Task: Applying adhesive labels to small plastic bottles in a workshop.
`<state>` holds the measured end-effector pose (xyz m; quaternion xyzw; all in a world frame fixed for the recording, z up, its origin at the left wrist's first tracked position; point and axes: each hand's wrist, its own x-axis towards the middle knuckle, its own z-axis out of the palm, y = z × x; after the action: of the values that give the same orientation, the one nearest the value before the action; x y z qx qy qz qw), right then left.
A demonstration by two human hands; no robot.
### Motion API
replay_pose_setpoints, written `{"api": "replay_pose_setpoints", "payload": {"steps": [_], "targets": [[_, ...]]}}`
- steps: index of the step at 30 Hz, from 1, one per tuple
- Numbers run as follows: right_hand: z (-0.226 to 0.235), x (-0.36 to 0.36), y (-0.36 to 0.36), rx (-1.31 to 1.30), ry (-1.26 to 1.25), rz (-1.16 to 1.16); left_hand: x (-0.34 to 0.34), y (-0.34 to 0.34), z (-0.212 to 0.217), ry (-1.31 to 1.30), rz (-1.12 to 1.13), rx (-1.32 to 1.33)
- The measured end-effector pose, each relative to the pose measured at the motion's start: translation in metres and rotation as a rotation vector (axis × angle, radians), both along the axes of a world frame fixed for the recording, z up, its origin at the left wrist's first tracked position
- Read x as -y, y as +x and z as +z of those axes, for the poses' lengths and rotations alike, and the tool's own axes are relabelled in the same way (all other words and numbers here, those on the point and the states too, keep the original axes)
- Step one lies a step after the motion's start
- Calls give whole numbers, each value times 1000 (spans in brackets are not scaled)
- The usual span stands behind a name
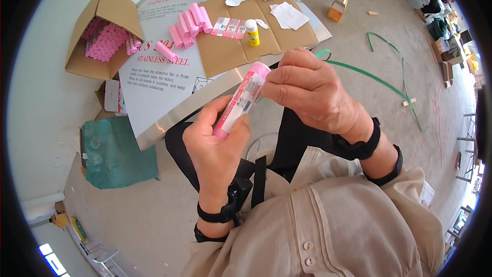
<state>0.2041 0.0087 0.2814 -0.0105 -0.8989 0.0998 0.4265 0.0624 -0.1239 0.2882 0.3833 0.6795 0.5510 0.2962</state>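
Note:
My left hand [214,134] is wrapped round the lower part of a pink roll [260,66], which tilts up to the right in front of my body. A white and pink printed paper label [244,95] lies around the roll. At the roll's upper end is my right hand [307,83], its fingers curled and pinched against the label's right side; what the fingertips grip is hidden. Beyond my hands, a yellow glue stick with a white cap [252,33] stands upright on a flat cardboard sheet [215,57]. Beside it lie more printed labels [229,27].
Several pink rolls [188,24] lie on the film-covered steel table [154,79]. An open cardboard box [118,7] full of pink rolls sits at its left. White papers [289,15] rest on the cardboard. Green strapping [366,73] and a small orange box [337,9] are on the floor.

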Motion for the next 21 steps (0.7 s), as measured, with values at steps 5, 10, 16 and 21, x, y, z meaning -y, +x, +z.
{"api": "replay_pose_setpoints", "payload": {"steps": [5,10,16,21], "targets": [[0,-2,1,3,19,14,0,-1,1,-24,2,24],[-1,-2,1,13,21,44,0,-1,1,-27,-17,43],[3,-3,2,68,57,61,-2,-3,-3,7,-48,3],[5,-1,2,77,133,25,-2,-3,-2,11,-71,-11]]}}
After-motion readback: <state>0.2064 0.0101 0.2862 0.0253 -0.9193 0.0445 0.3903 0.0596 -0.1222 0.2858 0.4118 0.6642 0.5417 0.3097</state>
